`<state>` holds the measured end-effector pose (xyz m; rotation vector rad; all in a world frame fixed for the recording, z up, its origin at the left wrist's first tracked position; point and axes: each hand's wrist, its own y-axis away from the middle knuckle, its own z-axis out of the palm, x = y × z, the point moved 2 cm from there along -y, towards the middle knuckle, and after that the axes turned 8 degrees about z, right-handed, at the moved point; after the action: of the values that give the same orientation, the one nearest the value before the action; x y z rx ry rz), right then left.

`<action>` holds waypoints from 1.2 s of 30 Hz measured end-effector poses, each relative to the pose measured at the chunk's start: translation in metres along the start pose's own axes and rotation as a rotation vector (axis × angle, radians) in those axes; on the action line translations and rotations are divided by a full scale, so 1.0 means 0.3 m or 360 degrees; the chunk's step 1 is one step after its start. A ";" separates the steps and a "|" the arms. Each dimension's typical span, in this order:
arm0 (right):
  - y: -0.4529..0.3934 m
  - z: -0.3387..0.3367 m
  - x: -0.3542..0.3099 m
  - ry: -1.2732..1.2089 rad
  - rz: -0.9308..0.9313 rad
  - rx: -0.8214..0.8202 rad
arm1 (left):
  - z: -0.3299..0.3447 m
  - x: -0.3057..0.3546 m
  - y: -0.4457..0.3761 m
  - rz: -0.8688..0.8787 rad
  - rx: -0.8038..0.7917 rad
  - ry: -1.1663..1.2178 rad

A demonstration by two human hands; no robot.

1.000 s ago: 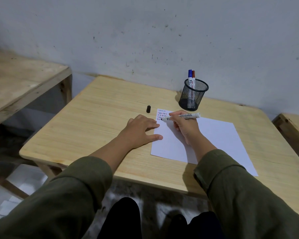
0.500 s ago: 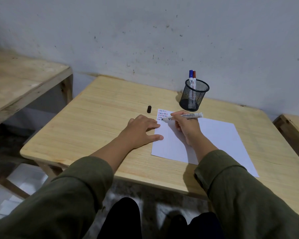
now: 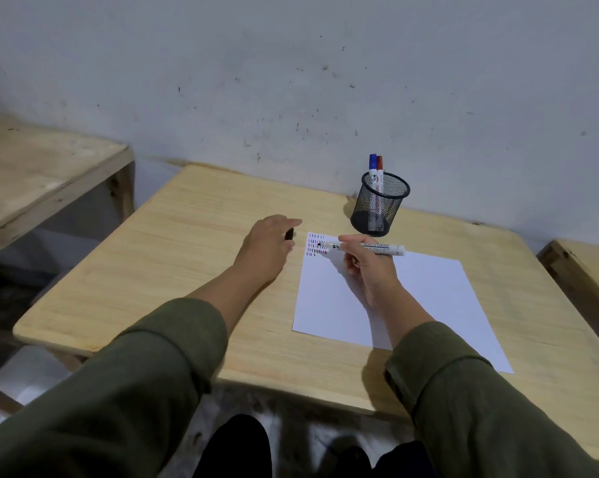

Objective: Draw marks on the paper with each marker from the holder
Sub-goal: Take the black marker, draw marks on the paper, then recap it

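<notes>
On the table (image 3: 174,263), the paper (image 3: 412,298) lay toward the right edge, marks at its far left corner. The right hand (image 3: 370,270) pinched the uncapped marker (image 3: 367,248), long axis across the sheet, tip pointing left. The left hand (image 3: 267,246), loosely open, hovered over the black cap (image 3: 289,233), nearest it and likely to fetch it.

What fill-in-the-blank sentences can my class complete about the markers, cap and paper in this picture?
1. The right hand holds an uncapped marker over the ____.
2. The mesh holder contains ____ markers.
3. The left hand reaches for the black ____ on the table.
4. The marks sit in the paper's far-____ corner.

Missing words: paper; two; cap; left
</notes>
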<state>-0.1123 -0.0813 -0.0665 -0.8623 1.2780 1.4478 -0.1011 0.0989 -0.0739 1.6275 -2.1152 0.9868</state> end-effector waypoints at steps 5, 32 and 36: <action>0.001 -0.002 -0.005 -0.0015 -0.0015 -0.0040 | 0.021 -0.012 -0.044 -0.0066 -0.0007 -0.0003; 0.089 0.013 -0.245 -0.0170 -0.0307 -0.0215 | -0.112 0.224 -0.083 -0.0194 0.0309 0.1194; 0.102 0.008 -0.257 -0.0152 -0.0326 -0.0207 | -0.117 0.247 -0.081 -0.0155 0.0291 0.1285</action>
<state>-0.1208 -0.0941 0.0151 -0.9686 1.0028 1.4017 -0.1077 0.0651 0.0045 1.0949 -1.4168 1.5096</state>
